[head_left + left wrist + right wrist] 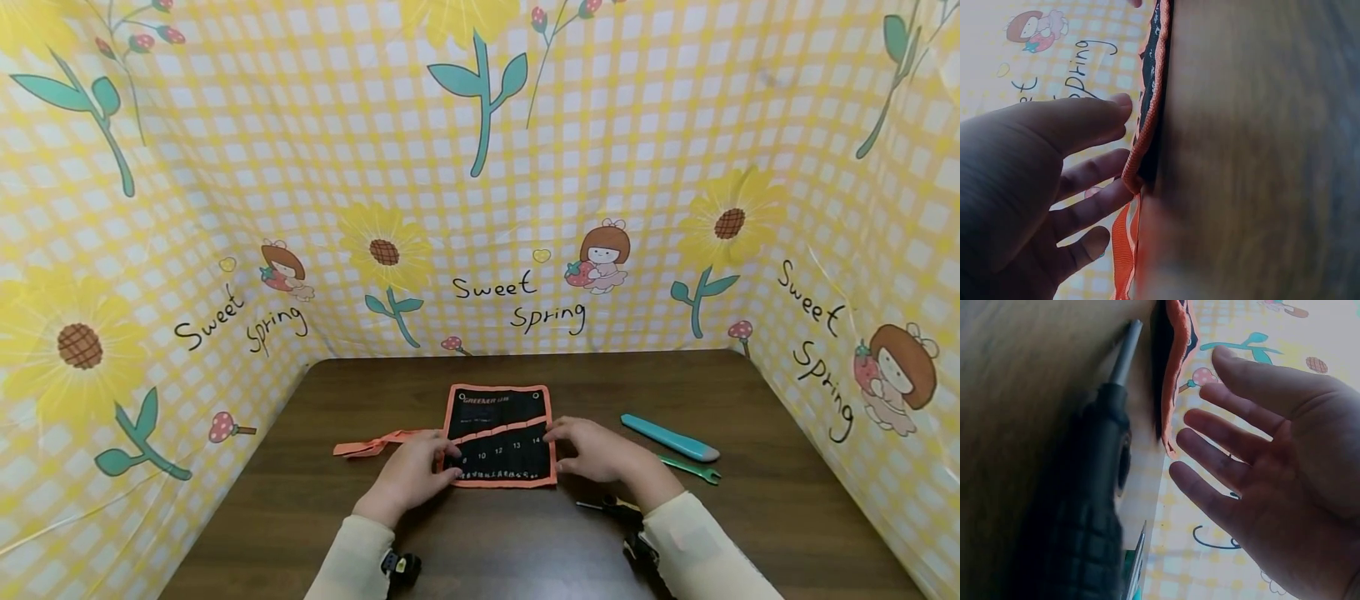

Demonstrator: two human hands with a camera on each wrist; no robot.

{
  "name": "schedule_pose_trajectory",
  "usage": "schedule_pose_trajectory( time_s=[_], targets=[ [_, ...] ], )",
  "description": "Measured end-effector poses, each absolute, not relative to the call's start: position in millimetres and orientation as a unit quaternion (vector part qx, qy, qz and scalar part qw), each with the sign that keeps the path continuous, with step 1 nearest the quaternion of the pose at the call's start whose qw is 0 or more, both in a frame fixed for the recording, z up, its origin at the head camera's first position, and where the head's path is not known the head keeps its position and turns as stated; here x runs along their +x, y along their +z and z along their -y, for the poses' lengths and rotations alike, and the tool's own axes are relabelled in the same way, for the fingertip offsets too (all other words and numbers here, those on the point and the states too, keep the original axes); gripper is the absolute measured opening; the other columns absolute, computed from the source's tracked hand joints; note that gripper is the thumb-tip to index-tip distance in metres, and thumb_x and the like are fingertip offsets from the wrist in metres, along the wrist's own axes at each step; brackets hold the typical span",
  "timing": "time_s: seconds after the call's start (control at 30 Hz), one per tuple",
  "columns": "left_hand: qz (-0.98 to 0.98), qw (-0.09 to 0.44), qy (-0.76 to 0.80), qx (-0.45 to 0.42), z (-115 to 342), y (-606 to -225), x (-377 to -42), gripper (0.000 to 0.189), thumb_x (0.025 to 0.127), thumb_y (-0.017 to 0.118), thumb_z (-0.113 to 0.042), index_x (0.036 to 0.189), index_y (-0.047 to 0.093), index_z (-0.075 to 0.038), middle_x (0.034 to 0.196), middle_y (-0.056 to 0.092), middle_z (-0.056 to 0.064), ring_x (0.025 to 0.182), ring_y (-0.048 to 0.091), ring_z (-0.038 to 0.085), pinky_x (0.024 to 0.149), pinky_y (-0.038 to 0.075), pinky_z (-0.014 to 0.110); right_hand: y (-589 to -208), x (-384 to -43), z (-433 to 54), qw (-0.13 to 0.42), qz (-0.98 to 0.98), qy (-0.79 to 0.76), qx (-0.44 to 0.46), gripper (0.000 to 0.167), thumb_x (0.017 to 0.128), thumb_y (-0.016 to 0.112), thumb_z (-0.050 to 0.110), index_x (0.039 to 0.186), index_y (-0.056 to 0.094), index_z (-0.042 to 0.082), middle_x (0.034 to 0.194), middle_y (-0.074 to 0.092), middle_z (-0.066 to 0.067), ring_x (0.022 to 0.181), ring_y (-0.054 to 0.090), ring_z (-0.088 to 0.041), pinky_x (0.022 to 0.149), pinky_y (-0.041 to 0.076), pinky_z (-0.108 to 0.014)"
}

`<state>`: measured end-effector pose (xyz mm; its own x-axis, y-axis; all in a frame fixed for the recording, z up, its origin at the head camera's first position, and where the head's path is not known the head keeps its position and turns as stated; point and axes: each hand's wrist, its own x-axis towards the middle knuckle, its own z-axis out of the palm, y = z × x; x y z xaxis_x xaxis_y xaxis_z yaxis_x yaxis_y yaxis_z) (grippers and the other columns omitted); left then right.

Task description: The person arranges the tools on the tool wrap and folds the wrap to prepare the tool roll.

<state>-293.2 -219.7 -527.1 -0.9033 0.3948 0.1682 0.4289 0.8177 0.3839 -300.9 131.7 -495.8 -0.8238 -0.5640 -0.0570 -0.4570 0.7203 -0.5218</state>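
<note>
A black tool pouch [498, 454] with orange trim and numbered pockets lies flat on the table, its orange strap [375, 444] trailing left. My left hand [415, 471] is at the pouch's left edge; in the left wrist view, its loosely bent fingers [1097, 200] reach the orange border, with the thumb apart from them. On the other side, my right hand [596, 450] is at the right edge. The right wrist view shows its fingers [1222, 434] spread and fairly straight, with nothing held. A black-handled screwdriver [1100, 462] lies on the table near the right wrist.
To the right of my right hand lie a teal tool with a grey end [667, 437] and a green open-ended wrench [697, 471]. A yellow checked cloth [495, 200] walls the dark wooden table [300, 533] at the back and sides.
</note>
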Motion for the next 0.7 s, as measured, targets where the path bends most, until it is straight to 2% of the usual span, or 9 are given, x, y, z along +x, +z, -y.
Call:
schedule_pose_trajectory(
  time_s=[0.07, 0.27, 0.4, 0.53, 0.7],
  targets=[
    [0.953, 0.037, -0.202, -0.221, 220, -528, -293, 0.023, 0.090, 0.085, -0.037, 0.108, 0.078, -0.025, 0.094, 0.058, -0.004, 0.077, 0.051, 0.014, 0.073, 0.047, 0.036, -497, -299, -130, 0.119, -0.922, -0.244, -0.277, 0.040, 0.096, 0.079, 0.017, 0.133, 0.071, 0.007, 0.148, 0.056, -0.012, 0.136, 0.053, -0.033, 0.109, 0.044, -0.053],
    [0.954, 0.035, -0.190, -0.230, 221, -529, -293, 0.027, 0.089, 0.085, -0.040, 0.109, 0.079, -0.023, 0.094, 0.057, -0.005, 0.078, 0.050, 0.015, 0.074, 0.045, 0.035, -499, -296, -127, 0.131, -0.920, -0.231, -0.288, 0.032, 0.095, 0.080, 0.016, 0.125, 0.075, 0.007, 0.147, 0.057, -0.013, 0.135, 0.053, -0.033, 0.110, 0.044, -0.052],
    [0.956, 0.043, -0.187, -0.224, 221, -530, -293, 0.026, 0.088, 0.086, -0.038, 0.108, 0.079, -0.024, 0.102, 0.061, -0.005, 0.089, 0.056, 0.017, 0.086, 0.049, 0.043, -500, -294, -127, 0.131, -0.917, -0.234, -0.296, 0.029, 0.094, 0.081, 0.015, 0.122, 0.076, 0.008, 0.143, 0.058, -0.012, 0.132, 0.056, -0.032, 0.108, 0.045, -0.051],
    [0.959, 0.046, -0.183, -0.212, 223, -532, -294, 0.025, 0.088, 0.086, -0.038, 0.109, 0.079, -0.025, 0.110, 0.063, -0.006, 0.099, 0.059, 0.018, 0.098, 0.047, 0.052, -500, -290, -126, 0.136, -0.912, -0.238, -0.304, 0.029, 0.093, 0.082, 0.016, 0.121, 0.077, 0.009, 0.141, 0.057, -0.011, 0.129, 0.057, -0.031, 0.106, 0.046, -0.051],
    [0.962, 0.050, -0.173, -0.205, 224, -532, -297, 0.025, 0.087, 0.087, -0.037, 0.108, 0.080, -0.025, 0.105, 0.061, -0.007, 0.089, 0.054, 0.014, 0.090, 0.043, 0.048, -497, -282, -123, 0.145, -0.914, -0.224, -0.306, 0.033, 0.093, 0.083, 0.019, 0.123, 0.076, 0.010, 0.141, 0.055, -0.009, 0.128, 0.055, -0.027, 0.105, 0.047, -0.047]
  ],
)
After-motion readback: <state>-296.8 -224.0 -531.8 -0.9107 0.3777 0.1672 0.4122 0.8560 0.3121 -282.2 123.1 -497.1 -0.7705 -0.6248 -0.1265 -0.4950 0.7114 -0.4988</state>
